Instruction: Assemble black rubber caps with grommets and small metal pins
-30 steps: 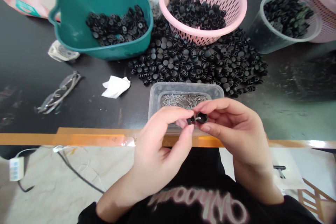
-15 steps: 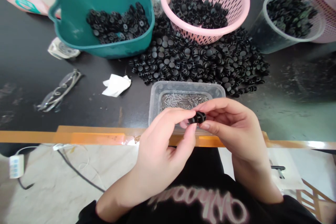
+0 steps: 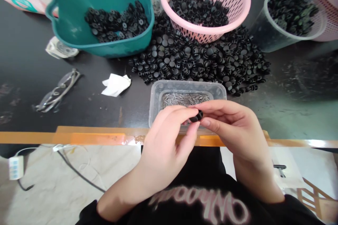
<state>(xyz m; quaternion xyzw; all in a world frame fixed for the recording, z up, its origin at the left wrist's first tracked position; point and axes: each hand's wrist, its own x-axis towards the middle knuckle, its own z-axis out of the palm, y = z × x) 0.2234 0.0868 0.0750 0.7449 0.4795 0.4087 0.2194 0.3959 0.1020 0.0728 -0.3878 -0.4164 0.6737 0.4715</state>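
My left hand (image 3: pixel 165 147) and my right hand (image 3: pixel 232 130) meet over the table's front edge, both pinching one small black plastic part (image 3: pixel 197 116) between their fingertips. The part is mostly hidden by my fingers. Right behind my hands stands a clear plastic tub (image 3: pixel 158 93) holding several thin metal pins (image 3: pixel 182 99). Beyond it lies a big heap of loose black round parts (image 3: pixel 200 59) on the dark table.
A teal basin (image 3: pixel 79 14) and a pink basket (image 3: pixel 237 3) at the back hold more black parts, as does a clear cup (image 3: pixel 266 38) at right. Glasses (image 3: pixel 56 91), a white paper scrap (image 3: pixel 115 85) and a crumpled wrapper (image 3: pixel 60 47) lie at left.
My fingers have pressed together: a metal spring showed between two black pieces a second ago, and now the pieces are closed into one and mostly covered.
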